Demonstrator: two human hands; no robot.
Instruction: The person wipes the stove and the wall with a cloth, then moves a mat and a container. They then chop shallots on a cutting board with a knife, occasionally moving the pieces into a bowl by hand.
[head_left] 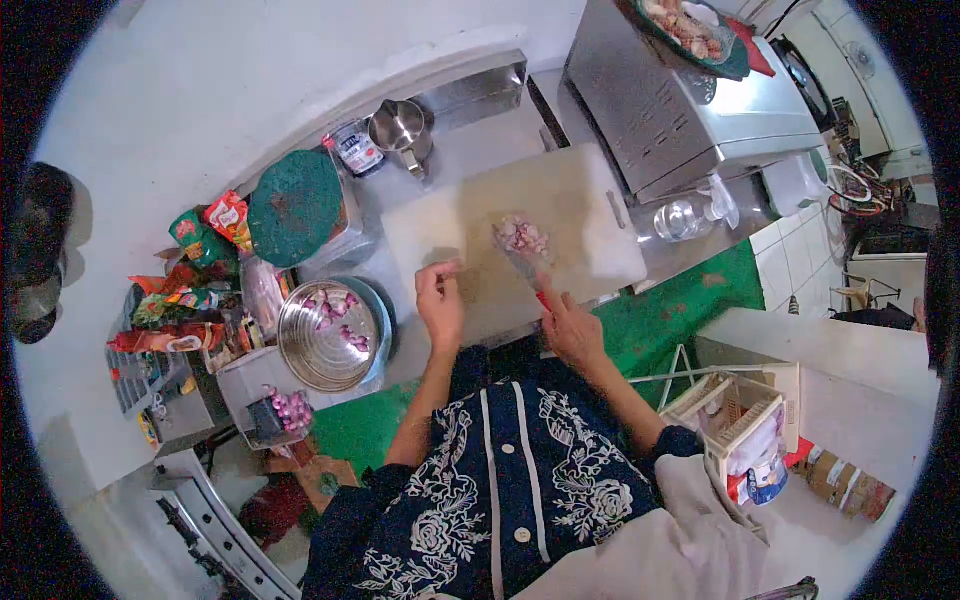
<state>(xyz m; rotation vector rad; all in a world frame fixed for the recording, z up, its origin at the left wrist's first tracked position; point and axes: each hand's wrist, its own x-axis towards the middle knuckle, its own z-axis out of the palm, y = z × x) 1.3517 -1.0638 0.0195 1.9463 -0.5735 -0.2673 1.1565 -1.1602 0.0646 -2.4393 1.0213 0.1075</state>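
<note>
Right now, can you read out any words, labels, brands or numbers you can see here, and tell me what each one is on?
None can be read.
Small can: label too blurred.
Snack packets: print too small.
Box on the floor: markings blurred.
Packet in the basket: print unreadable.

Shiny metal bowl point(322, 345) (dented-looking), matt pale plastic cutting board point(580, 215).
</note>
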